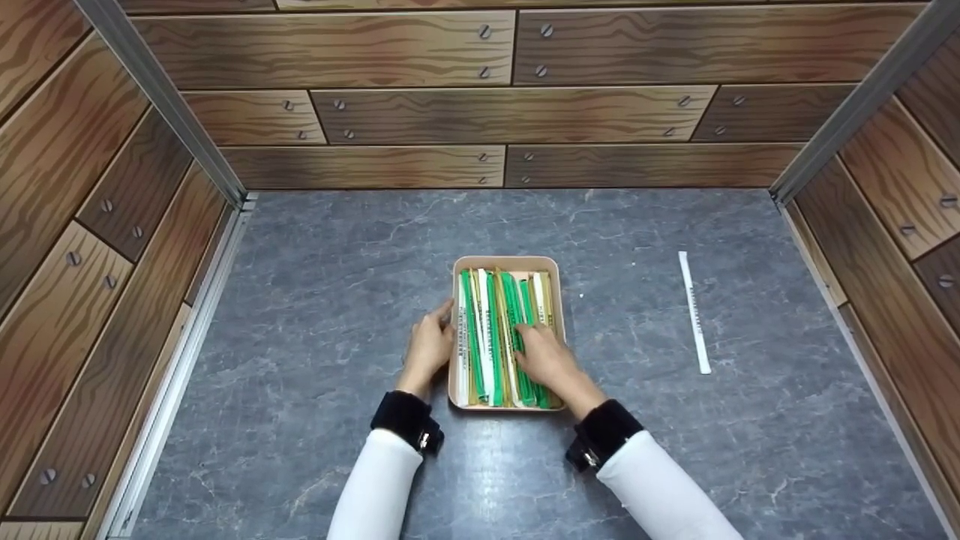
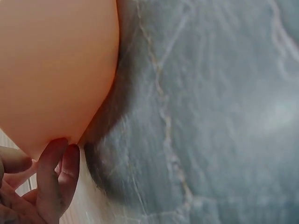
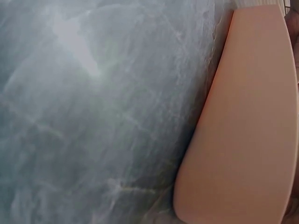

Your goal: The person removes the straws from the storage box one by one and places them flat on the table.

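Note:
A shallow peach-coloured tray holds several long, thin stick packets in white, green and gold, lying side by side lengthwise. At the tray's left side is my left hand; in the left wrist view its fingertips touch the outer wall near the bottom. My right hand reaches over the right rim, its fingers down among the green and gold packets. Whether those fingers pinch a packet is hidden. The right wrist view shows mainly the tray's outer wall.
One white printed stick packet lies alone on the grey marbled tabletop, well to the right of the tray. Wood-patterned panels stand at the back and both sides, with metal rails along the edges.

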